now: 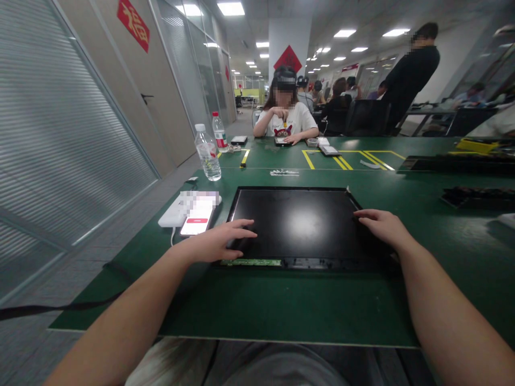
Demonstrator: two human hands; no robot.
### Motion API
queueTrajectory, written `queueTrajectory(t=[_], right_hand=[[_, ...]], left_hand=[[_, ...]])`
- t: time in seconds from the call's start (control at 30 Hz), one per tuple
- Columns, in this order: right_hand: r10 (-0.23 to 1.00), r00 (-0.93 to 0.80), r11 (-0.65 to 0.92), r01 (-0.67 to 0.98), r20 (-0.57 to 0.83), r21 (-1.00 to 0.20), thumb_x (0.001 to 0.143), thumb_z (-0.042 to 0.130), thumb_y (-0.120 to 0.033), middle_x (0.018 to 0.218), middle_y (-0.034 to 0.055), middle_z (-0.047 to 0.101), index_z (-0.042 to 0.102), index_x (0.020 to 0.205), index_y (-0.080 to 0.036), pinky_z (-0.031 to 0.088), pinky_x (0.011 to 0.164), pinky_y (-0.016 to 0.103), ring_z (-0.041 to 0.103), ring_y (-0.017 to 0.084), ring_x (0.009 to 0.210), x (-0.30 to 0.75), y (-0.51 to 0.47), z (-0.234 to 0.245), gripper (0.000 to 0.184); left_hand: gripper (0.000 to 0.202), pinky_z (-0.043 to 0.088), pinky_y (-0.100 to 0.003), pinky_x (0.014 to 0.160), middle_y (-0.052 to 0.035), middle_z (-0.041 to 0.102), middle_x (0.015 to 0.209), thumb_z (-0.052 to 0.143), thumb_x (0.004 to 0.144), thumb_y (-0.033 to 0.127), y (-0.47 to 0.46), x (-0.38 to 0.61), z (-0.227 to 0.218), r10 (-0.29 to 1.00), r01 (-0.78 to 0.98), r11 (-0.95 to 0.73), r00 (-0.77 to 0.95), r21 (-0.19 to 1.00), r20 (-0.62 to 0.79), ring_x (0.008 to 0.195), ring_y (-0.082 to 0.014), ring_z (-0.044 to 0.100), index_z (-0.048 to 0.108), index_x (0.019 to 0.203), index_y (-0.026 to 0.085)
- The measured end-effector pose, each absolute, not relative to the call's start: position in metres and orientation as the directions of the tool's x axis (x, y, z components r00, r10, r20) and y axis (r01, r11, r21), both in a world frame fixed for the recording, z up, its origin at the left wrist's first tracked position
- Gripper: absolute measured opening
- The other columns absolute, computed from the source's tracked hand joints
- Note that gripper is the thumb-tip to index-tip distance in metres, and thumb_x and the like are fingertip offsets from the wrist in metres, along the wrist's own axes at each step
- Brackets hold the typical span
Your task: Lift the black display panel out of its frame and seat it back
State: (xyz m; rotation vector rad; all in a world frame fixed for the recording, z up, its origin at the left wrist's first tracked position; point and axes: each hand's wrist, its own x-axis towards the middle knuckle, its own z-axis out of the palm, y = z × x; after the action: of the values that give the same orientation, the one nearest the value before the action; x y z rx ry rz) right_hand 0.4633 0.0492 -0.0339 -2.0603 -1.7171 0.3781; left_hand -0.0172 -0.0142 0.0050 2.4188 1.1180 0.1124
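A black flat display panel (273, 222) lies face up on the green table in front of me. A green circuit strip (251, 262) runs along the left part of its near edge. My left hand (219, 240) is open over the panel's left side, fingers spread, with the tips over the dark screen. At the right side, my right hand (384, 228) has its fingers stretched out to the panel's right edge; its thumb is hard to make out. Neither hand visibly grasps anything.
Left of the panel are a lit phone (198, 217), a white box-like device (173, 212) with a cable, and two water bottles (208, 155). A person (287, 118) sits across the table (281, 305). Dark parts (475, 195) lie at the far right.
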Motion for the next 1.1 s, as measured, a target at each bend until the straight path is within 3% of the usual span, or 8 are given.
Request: queueTrajectory(t=[0.1,0.2,0.33,0.43,0.53,0.63,0.97,1.1], right_hand=[[0.974,0.209,-0.142,0.859,0.084,-0.492,0.081,0.062,-0.029,0.108,0.0041,0.078,0.081,0.106,-0.026,0.053,0.091,0.036,0.07,0.027,0.104,0.461,0.048,-0.034,0.032],[0.971,0.218,-0.144,0.86,0.096,-0.489,0.081,0.062,-0.03,0.109,0.0047,0.078,0.081,0.108,-0.026,0.053,0.092,0.036,0.069,0.027,0.105,0.46,0.048,-0.035,0.033],[0.944,0.276,-0.172,0.879,0.18,-0.445,0.082,0.06,-0.03,0.118,0.007,0.074,0.08,0.112,-0.026,0.053,0.094,0.04,0.068,0.03,0.108,0.465,0.049,-0.037,0.036],[0.933,0.257,-0.161,0.923,0.25,-0.349,0.082,0.06,-0.03,0.117,0.0124,0.073,0.081,0.109,-0.023,0.052,0.096,0.044,0.066,0.033,0.111,0.474,0.053,-0.039,0.035],[0.949,0.273,-0.219,0.932,0.161,-0.29,0.082,0.058,-0.032,0.105,0.0139,0.074,0.082,0.106,-0.022,0.054,0.092,0.044,0.067,0.034,0.106,0.481,0.056,-0.042,0.035],[0.952,0.298,-0.264,0.916,0.071,-0.3,0.083,0.057,-0.032,0.103,0.0116,0.076,0.081,0.11,-0.023,0.055,0.085,0.041,0.07,0.032,0.099,0.482,0.058,-0.045,0.038],[0.96,0.281,-0.263,0.906,0.009,-0.331,0.077,0.057,-0.02,0.112,0.013,0.076,0.078,0.118,-0.018,0.055,0.084,0.036,0.071,0.031,0.102,0.474,0.06,-0.047,0.046],[0.958,0.286,-0.263,0.901,0.018,-0.346,0.078,0.059,-0.024,0.112,0.0127,0.076,0.078,0.116,-0.018,0.055,0.083,0.036,0.071,0.03,0.102,0.474,0.06,-0.049,0.043]], left_hand=[[0.057,0.037,-0.043,0.118,-0.0082,0.035,0.166,0.068,0.088,0.023,-0.014,-0.018,0.005,0.75,0.715,-0.553,0.651,0.427,-0.119,0.149,-0.0301,0.038,0.058,0.143,0.029],[0.062,0.038,-0.046,0.116,-0.0103,0.037,0.165,0.074,0.085,0.036,-0.011,-0.021,0.003,0.793,0.756,-0.53,0.602,0.384,-0.091,0.147,-0.0329,0.039,0.058,0.144,0.029],[0.058,0.04,-0.052,0.114,-0.0171,0.048,0.155,0.063,0.09,0.052,-0.003,-0.025,-0.001,0.885,0.841,-0.46,0.461,0.285,0.067,0.14,-0.037,0.047,0.064,0.137,0.02],[0.048,0.044,-0.052,0.109,-0.0193,0.062,0.136,0.052,0.096,0.046,0.002,-0.026,-0.002,0.92,0.897,-0.387,0.359,0.213,0.157,0.126,-0.0358,0.057,0.072,0.125,0.013],[0.043,0.048,-0.049,0.104,-0.0173,0.068,0.12,0.05,0.095,0.04,0.003,-0.024,-0.002,0.94,0.931,-0.328,0.306,0.16,0.148,0.114,-0.0335,0.062,0.077,0.115,0.013],[0.041,0.049,-0.047,0.103,-0.0172,0.068,0.119,0.051,0.093,0.035,0.001,-0.021,-0.003,0.956,0.95,-0.284,0.269,0.132,0.119,0.113,-0.0336,0.063,0.077,0.115,0.013],[0.038,0.051,-0.046,0.101,-0.0186,0.069,0.117,0.049,0.093,0.026,0.005,-0.015,-0.016,0.974,0.966,-0.217,0.204,0.141,0.102,0.111,-0.0336,0.065,0.076,0.116,0.013],[0.041,0.051,-0.045,0.102,-0.0172,0.068,0.118,0.046,0.089,0.017,0.008,-0.016,-0.019,0.978,0.967,-0.192,0.176,0.166,0.108,0.113,-0.0325,0.065,0.075,0.119,0.014]])
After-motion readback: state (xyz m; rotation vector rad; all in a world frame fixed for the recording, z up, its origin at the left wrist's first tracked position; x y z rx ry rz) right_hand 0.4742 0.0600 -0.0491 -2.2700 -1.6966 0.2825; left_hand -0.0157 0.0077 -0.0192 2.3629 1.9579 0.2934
